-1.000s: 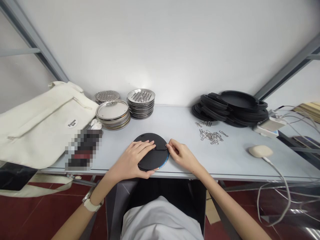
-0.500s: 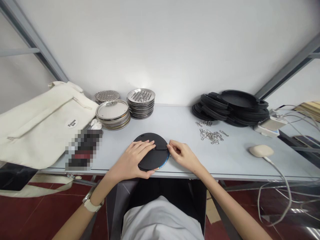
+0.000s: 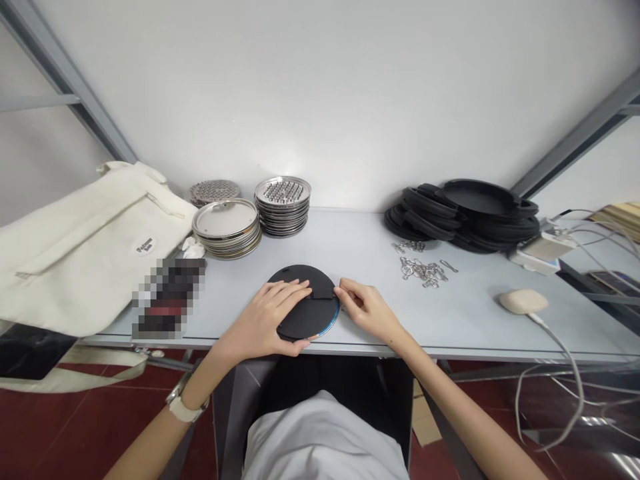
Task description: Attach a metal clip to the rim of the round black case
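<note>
A round black disc (image 3: 306, 321) with a blue and orange strip along its lower right rim lies near the table's front edge. My left hand (image 3: 267, 317) grips it from the left, fingers across the top and thumb against the front rim. At the right edge, beside a raised rectangular part of the disc, my right hand (image 3: 364, 305) is closed in a pinch. Whatever is between those fingertips is hidden; a small shiny bit shows just below them. Small metal clips (image 3: 423, 272) lie in a loose pile further right.
Behind on the left stand stacks of silver lids (image 3: 225, 220) and spiked metal discs (image 3: 283, 193). Black round trays (image 3: 480, 200) are piled at back right. A cream bag (image 3: 100, 247) is at left; a white corded device (image 3: 523, 301) and a charger (image 3: 543, 250) are at right.
</note>
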